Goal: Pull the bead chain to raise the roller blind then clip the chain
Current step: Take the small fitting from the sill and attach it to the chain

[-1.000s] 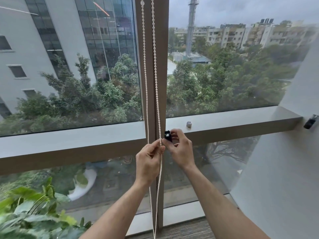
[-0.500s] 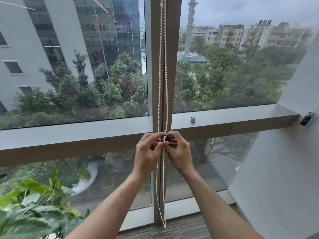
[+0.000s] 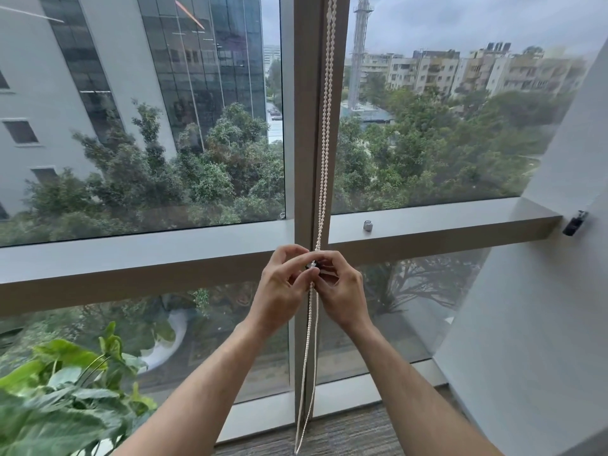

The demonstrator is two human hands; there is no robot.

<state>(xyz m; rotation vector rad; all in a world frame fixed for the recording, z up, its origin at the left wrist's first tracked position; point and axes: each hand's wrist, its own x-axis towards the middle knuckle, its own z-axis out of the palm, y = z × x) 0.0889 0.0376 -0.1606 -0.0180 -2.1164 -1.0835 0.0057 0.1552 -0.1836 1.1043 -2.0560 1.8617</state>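
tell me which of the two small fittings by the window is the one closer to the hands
The small silver fitting on the window ledge, just right of the bead chain. The black fitting sits on the side wall, much farther right of both hands.

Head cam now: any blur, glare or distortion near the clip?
Head view: soft overcast daylight; hands sharp; the black clip is mostly hidden by fingers; bead chain is crisp; faint reflections on the glass; wide-angle bends the sill.

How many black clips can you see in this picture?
2. One small black clip sits on the bead chain, pinched between both hands, mostly hidden by fingers. A second black clip is on the right wall by the sill's end.
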